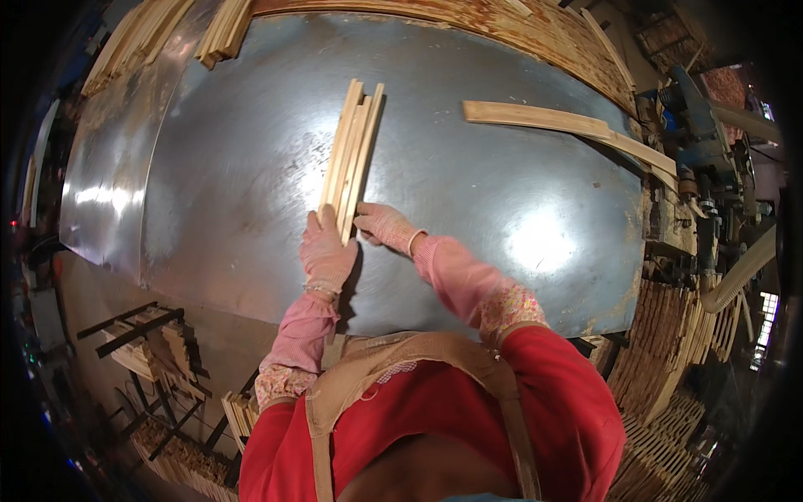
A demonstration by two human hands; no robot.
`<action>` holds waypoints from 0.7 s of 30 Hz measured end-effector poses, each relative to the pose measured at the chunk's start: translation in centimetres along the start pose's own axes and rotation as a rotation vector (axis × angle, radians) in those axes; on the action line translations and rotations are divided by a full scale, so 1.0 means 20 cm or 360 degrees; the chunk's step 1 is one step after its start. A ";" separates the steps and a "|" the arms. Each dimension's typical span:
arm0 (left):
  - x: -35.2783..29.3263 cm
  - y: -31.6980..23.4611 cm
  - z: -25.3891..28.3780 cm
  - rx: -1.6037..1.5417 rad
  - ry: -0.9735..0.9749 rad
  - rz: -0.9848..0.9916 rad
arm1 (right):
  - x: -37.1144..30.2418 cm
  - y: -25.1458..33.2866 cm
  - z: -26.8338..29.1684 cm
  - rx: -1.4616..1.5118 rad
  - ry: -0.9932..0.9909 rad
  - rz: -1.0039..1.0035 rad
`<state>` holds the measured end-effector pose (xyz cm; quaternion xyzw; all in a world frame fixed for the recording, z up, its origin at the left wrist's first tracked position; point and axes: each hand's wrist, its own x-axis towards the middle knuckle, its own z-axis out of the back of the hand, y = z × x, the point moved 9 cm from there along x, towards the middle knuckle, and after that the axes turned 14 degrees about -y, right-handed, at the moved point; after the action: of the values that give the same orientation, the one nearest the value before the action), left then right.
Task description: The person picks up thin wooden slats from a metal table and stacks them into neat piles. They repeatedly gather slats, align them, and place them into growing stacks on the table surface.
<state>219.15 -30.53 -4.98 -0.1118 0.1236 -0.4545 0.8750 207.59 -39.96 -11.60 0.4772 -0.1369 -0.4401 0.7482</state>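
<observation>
A small bundle of long, pale wooden strips [353,151] lies lengthwise away from me on the metal tabletop [251,167]. Their far ends are uneven, one strip sitting back from its neighbours. My left hand [326,251], in a light pink glove, is closed around the near end from the left. From the right side, my gloved right hand [386,227] has its bent fingers pressed to the edge of the same bundle, a little nearer than its middle. The fingertips are partly hidden, so its exact hold on the strips is hard to make out.
Two overlapping boards [535,116] reach over the table's right side toward machinery [703,125]. More strips [224,33] are piled at the far left. A wooden panel [468,18] borders the far edge. Stacked wood [657,343] stands at right; a metal-framed rack [159,347] stands lower left.
</observation>
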 end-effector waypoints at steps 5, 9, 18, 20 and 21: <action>0.01 0.01 -0.05 0.0189 -0.0151 -0.0063 | 0.34 -0.25 1.00 -0.1213 -0.0490 0.0171; 0.00 0.03 -0.08 0.0187 -0.0225 -0.0110 | 0.58 -0.74 1.71 -0.1546 -0.0667 -0.0076; 0.01 0.10 -0.17 0.0172 -0.0298 -0.0048 | 0.59 -0.60 1.58 -0.1115 -0.0108 -0.0230; 0.03 0.04 -0.18 0.0049 -0.0378 -0.0140 | 0.50 -0.43 1.26 -0.0472 0.0105 -0.0680; 0.06 0.01 -0.19 -0.0013 -0.0431 -0.0180 | 0.50 -0.26 1.06 -0.0800 0.0385 -0.0146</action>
<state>218.68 -31.74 -8.73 -0.1825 -0.0004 -0.4834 0.8562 197.27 -61.28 -7.28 0.3314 0.0886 -0.4334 0.8333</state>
